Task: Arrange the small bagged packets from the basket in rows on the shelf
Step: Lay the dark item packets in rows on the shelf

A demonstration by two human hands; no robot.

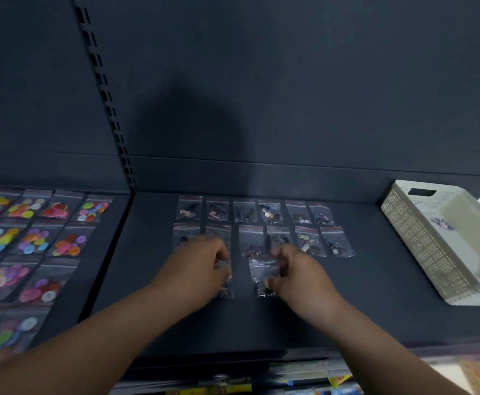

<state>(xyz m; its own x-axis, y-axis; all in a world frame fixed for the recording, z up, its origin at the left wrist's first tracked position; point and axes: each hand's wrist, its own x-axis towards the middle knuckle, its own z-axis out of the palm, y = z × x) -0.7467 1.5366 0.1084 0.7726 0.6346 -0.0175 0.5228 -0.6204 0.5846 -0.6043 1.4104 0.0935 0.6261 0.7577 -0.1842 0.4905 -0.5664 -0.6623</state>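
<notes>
Right hand [298,270] pinches a clear packet [259,269] by its side. Left hand [201,262] curls on the neighbouring packet [227,290]. Judged light, limp, slippery film; best held at the sealed top edge.

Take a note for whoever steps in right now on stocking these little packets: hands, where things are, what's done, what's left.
Left hand: on a packet starting the third row; grip too blurred to tell.
Right hand: pinches the next packet beside it.
Done: back row and second row, six packets each, on the shelf.
Left: lay these two flat, then empty the basket, where a further packet shows.
</notes>
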